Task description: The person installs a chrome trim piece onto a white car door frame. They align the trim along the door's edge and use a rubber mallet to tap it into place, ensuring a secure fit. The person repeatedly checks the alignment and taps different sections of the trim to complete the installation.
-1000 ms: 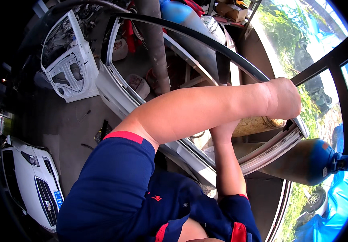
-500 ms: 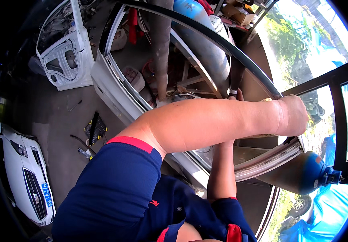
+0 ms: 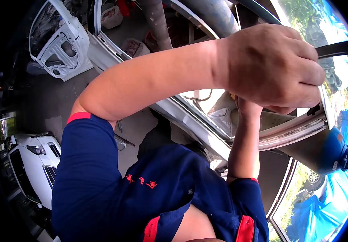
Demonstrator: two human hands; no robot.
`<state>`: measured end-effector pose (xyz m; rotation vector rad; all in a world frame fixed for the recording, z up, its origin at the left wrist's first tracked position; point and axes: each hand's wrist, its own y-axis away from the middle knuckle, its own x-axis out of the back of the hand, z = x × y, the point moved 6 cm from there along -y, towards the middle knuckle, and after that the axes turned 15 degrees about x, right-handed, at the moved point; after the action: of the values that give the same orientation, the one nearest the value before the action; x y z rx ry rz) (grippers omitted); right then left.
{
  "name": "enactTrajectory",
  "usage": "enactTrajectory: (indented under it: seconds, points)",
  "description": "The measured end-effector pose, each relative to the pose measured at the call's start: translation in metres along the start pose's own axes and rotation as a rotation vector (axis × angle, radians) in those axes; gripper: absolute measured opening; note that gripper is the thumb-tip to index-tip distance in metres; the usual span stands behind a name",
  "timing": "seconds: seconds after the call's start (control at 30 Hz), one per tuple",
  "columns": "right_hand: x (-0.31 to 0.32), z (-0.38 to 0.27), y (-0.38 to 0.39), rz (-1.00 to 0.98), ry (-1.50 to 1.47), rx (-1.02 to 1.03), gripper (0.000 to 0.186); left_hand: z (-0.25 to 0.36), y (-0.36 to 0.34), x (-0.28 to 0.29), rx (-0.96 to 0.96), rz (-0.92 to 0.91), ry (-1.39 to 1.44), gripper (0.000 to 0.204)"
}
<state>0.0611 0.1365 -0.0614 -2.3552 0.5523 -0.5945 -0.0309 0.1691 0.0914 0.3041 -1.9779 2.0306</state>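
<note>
My left arm reaches across to the right, and my left hand (image 3: 274,66) is closed with its knuckles up, large in view. Whatever is in it, if anything, is hidden beneath the fingers. Partly covered by it, my right hand (image 3: 247,106) appears curled. A small yellow bit (image 3: 233,97) shows at its edge, too little to name. Both hands are over a silver-white car door (image 3: 178,107) with an open window frame. Its curved edge (image 3: 291,135) runs below them on the right.
A bare white door shell (image 3: 67,48) stands at the far left, and a white car (image 3: 36,161) is lower left. A cylinder with a blue end (image 3: 335,155) lies at the right, near a blue tarp (image 3: 323,209). A grey post (image 3: 155,24) and white tubs (image 3: 133,47) stand beyond the door.
My left hand has come up toward the camera and slightly left. My right hand has shifted right and nearer, and the dark thing with a white band at its fingers is out of sight.
</note>
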Motion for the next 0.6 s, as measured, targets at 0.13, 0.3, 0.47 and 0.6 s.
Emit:
enactTrajectory:
  seconds: [0.13, 0.3, 0.47, 0.6]
  points:
    - [-0.010, -0.004, -0.005, 0.115, -0.613, -0.258, 0.052, -0.021, 0.163, 0.020, 0.427, -0.818, 0.114, 0.024]
    - [-0.021, -0.007, -0.010, 0.271, -0.513, -0.204, 0.044, -0.012, 0.342, -0.051, 0.551, -1.344, 0.188, 0.058]
    - [-0.005, -0.003, -0.010, 0.236, -0.402, -0.214, 0.044, 0.024, 0.359, -0.096, 0.506, -1.861, 0.301, 0.064]
    - [0.022, -0.006, -0.031, 0.107, -0.354, -0.226, 0.044, 0.023, 0.366, -0.095, 0.563, -1.837, 0.359, 0.073]
